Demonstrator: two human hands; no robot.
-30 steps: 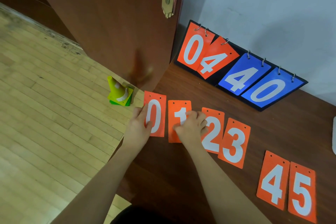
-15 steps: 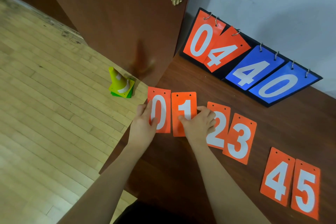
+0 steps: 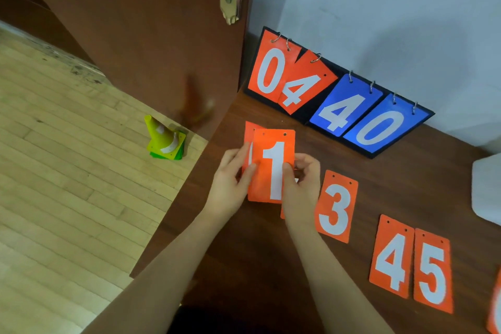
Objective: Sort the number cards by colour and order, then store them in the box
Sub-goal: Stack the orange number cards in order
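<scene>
The orange 1 card [image 3: 273, 155] lies over the orange 0 card [image 3: 249, 136], of which only a left strip shows. My left hand [image 3: 230, 184] pinches the left edges of these two cards. My right hand [image 3: 301, 187] grips the 1 card's right edge with the thumb on its face, and it hides most of the orange 2 card [image 3: 282, 214]. Orange 3 [image 3: 336, 206], 4 [image 3: 391, 257] and 5 [image 3: 432, 271] cards lie flat in a row to the right on the brown table [image 3: 257, 266].
A flip scoreboard [image 3: 339, 106] leans on the wall behind, showing orange 0 4 and blue 4 0. A white object [image 3: 486, 190] sits at the right edge. Another orange card [image 3: 496, 309] peeks in bottom right. A door [image 3: 151, 35] and stacked cones [image 3: 165, 141] stand to the left.
The 1 card has slid left onto the 0 card, covering most of it. My right hand moved left with it and now covers the 2 card.
</scene>
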